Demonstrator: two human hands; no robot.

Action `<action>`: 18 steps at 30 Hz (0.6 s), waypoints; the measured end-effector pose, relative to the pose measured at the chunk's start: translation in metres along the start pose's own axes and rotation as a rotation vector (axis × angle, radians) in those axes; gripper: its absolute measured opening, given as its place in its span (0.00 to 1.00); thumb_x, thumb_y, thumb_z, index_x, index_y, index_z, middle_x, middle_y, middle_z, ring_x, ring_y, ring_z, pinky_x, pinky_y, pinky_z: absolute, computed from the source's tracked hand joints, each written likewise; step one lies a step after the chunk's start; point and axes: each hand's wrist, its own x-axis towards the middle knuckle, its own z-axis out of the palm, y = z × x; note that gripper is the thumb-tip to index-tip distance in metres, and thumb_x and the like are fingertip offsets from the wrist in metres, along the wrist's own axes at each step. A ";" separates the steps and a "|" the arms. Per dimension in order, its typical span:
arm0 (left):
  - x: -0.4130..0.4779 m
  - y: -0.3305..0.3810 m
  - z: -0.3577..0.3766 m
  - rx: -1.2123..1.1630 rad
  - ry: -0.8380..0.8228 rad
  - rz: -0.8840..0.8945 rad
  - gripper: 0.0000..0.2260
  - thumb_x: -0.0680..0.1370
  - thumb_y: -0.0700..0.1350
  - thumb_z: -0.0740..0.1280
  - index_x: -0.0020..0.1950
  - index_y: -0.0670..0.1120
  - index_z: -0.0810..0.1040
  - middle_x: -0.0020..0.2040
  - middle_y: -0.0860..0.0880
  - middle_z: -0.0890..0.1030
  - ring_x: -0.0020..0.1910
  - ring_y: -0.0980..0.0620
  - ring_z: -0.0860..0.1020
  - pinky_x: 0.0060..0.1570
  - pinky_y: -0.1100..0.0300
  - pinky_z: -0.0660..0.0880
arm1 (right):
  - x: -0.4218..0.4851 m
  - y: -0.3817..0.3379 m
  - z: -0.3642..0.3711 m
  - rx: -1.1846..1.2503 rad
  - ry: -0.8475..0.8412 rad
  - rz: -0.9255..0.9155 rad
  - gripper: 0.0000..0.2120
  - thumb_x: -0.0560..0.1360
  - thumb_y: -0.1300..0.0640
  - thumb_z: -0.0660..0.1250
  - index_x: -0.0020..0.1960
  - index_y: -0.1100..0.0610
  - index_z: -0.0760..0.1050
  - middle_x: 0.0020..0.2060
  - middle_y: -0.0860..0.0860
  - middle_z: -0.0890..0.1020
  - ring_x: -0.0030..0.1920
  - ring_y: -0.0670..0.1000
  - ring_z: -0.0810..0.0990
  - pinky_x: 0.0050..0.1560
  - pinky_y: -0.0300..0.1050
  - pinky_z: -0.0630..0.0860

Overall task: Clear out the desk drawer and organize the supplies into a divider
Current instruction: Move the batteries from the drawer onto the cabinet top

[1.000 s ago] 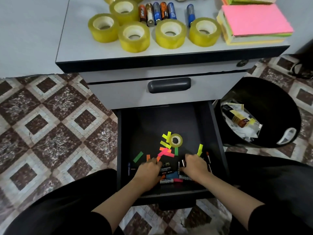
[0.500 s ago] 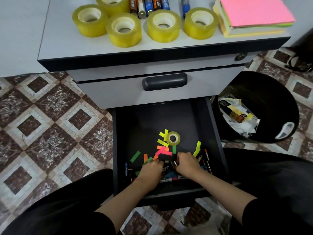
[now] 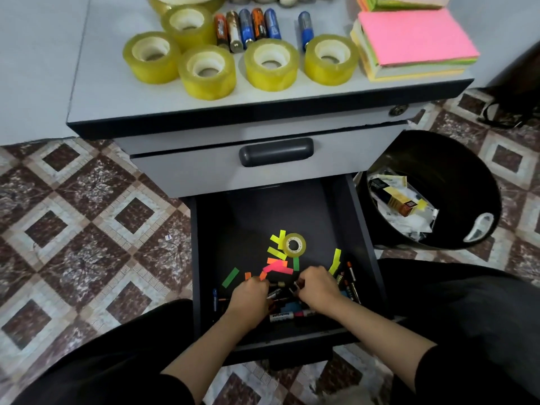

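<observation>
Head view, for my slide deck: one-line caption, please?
Left hand and right hand dig among markers in the open drawer; small tape roll and coloured flags lie behind.

A black waste bin (image 3: 455, 159) stood at the right of the frame, holding crumpled white paper (image 3: 415, 226) and a small brown-and-yellow box (image 3: 404, 203). Brown-and-cream diamond floor tiles (image 3: 87, 217) filled the left, with a tiny white scrap (image 3: 167, 237) on them. Black cables (image 3: 502, 115) lay at the upper right edge.

Tape rolls (image 3: 271, 64) are showing translucent yellow. Sticky-note pad (image 3: 415, 36) is reading hot pink on top. Drawer (image 3: 263, 217) is showing black inside; paper strips (image 3: 277, 268) are showing neon yellow, green, orange, pink. Floor tiles (image 3: 87, 217) are running brown-and-cream diamonds.
</observation>
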 end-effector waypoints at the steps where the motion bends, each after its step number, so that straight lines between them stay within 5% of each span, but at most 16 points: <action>1: -0.001 -0.001 -0.003 -0.023 -0.005 -0.021 0.12 0.77 0.44 0.64 0.60 0.43 0.74 0.58 0.44 0.76 0.56 0.45 0.77 0.53 0.55 0.74 | -0.001 0.000 -0.003 0.010 0.008 0.007 0.06 0.72 0.61 0.68 0.46 0.61 0.81 0.44 0.57 0.82 0.44 0.57 0.79 0.39 0.41 0.71; 5: -0.011 -0.005 -0.024 -0.236 0.018 -0.088 0.09 0.77 0.46 0.66 0.52 0.42 0.79 0.50 0.44 0.81 0.49 0.49 0.79 0.46 0.61 0.75 | -0.003 -0.004 -0.022 0.194 0.022 0.009 0.07 0.69 0.60 0.72 0.39 0.66 0.79 0.33 0.55 0.77 0.36 0.52 0.75 0.35 0.40 0.72; 8: -0.017 -0.001 -0.042 -0.431 0.065 -0.118 0.06 0.73 0.44 0.69 0.47 0.43 0.80 0.42 0.48 0.79 0.41 0.53 0.78 0.42 0.64 0.76 | -0.008 -0.009 -0.039 0.366 0.002 0.013 0.09 0.68 0.61 0.75 0.37 0.66 0.78 0.33 0.53 0.75 0.31 0.47 0.73 0.30 0.31 0.71; 13: -0.035 0.009 -0.067 -0.795 0.189 -0.142 0.08 0.71 0.37 0.72 0.36 0.45 0.75 0.31 0.52 0.75 0.28 0.61 0.75 0.29 0.71 0.71 | -0.030 -0.021 -0.067 0.776 -0.060 0.042 0.05 0.69 0.70 0.72 0.43 0.67 0.78 0.44 0.59 0.78 0.42 0.54 0.80 0.32 0.41 0.81; 15: -0.046 0.012 -0.076 -0.951 0.179 -0.146 0.10 0.71 0.36 0.72 0.36 0.46 0.74 0.31 0.50 0.76 0.24 0.63 0.76 0.30 0.71 0.74 | -0.042 -0.024 -0.081 0.863 -0.103 0.005 0.07 0.70 0.71 0.70 0.48 0.66 0.77 0.47 0.60 0.79 0.42 0.53 0.81 0.33 0.40 0.80; 18: -0.062 0.017 -0.092 -1.127 0.139 -0.117 0.08 0.73 0.34 0.70 0.38 0.44 0.76 0.37 0.46 0.78 0.32 0.55 0.81 0.40 0.62 0.80 | -0.060 -0.030 -0.103 0.897 -0.125 -0.069 0.06 0.72 0.71 0.67 0.47 0.65 0.78 0.42 0.57 0.82 0.40 0.51 0.82 0.36 0.40 0.81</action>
